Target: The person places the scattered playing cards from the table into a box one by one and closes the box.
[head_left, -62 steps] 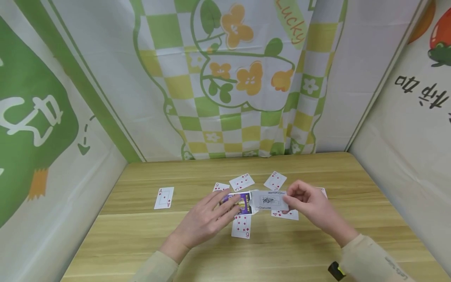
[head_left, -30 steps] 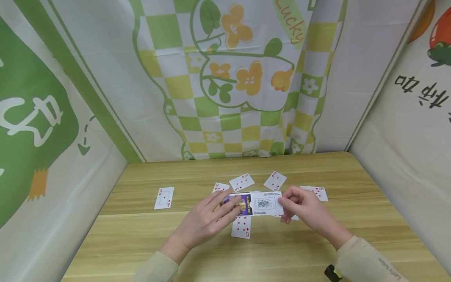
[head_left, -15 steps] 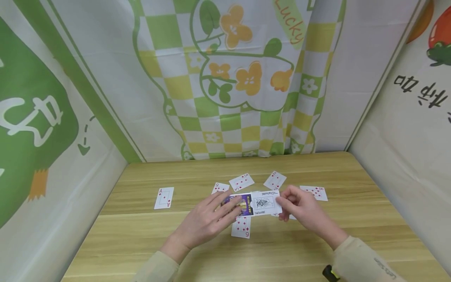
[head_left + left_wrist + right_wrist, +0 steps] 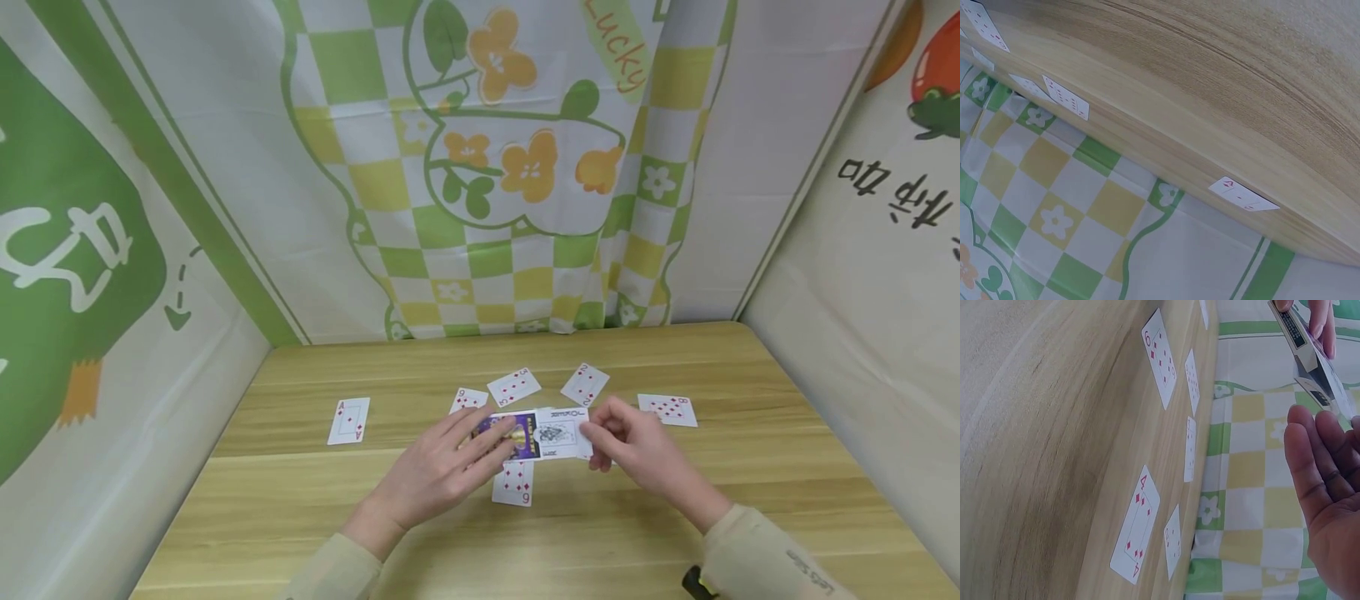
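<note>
In the head view my left hand point(image 4: 442, 467) grips a purple playing-card box point(image 4: 528, 435), fingers spread across its front. A joker card point(image 4: 557, 433) sticks out of the box's right end, partly inside. My right hand point(image 4: 637, 446) pinches the joker's outer end between thumb and forefinger. From the right wrist view, the box point(image 4: 1291, 328) is held up off the table, its flap hanging at the lower end. There the other fingers of my right hand point(image 4: 1329, 494) extend below the card. The left wrist view shows neither hand.
Diamond cards lie face up on the wooden table point(image 4: 600, 533): an ace point(image 4: 348, 421) at left, a three point(image 4: 514, 386) and a two point(image 4: 585, 384) behind the box, an eight point(image 4: 667, 410) at right, a six point(image 4: 513, 483) in front. A four point(image 4: 1135, 525) shows in the right wrist view.
My right hand has moved left and slid the joker further into the box, so less of it shows. The eight at right has come into fuller view. My left hand has stayed put.
</note>
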